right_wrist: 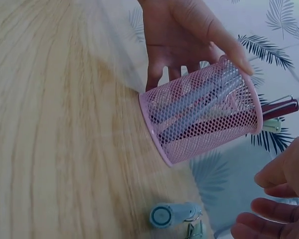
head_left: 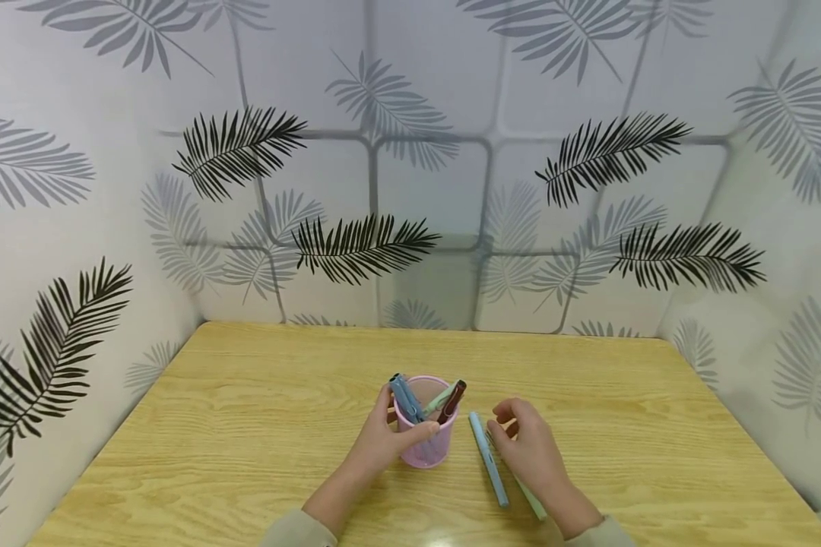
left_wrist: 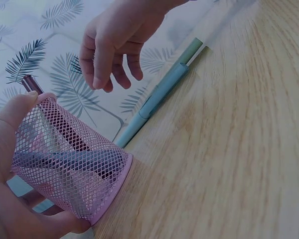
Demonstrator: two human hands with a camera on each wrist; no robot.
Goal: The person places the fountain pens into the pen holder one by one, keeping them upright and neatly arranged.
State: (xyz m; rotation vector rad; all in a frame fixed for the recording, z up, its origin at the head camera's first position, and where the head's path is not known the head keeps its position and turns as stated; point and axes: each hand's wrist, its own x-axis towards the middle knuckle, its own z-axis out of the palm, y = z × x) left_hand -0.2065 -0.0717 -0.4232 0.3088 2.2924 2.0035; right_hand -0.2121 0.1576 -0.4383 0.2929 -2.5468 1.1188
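My left hand (head_left: 378, 442) grips a pink mesh pen cup (head_left: 432, 450), thumb at the rim and fingers round the far side. Inside stand dark blue-grey pens (head_left: 407, 398), a dark red pen (head_left: 454, 400) and a light green pen (head_left: 439, 399). On the table to the cup's right lie a light blue pen (head_left: 489, 459) and a green pen (head_left: 532, 499), side by side. My right hand (head_left: 532, 450) hovers just above these two, partly covering the green one in the head view. Its fingers are loosely bent, and the left wrist view shows nothing in them.
The wooden table (head_left: 260, 395) reaches back to a pale wall covering (head_left: 438, 296) printed with dark and grey leaves. Similar leaf-printed sheets close off the left and right sides.
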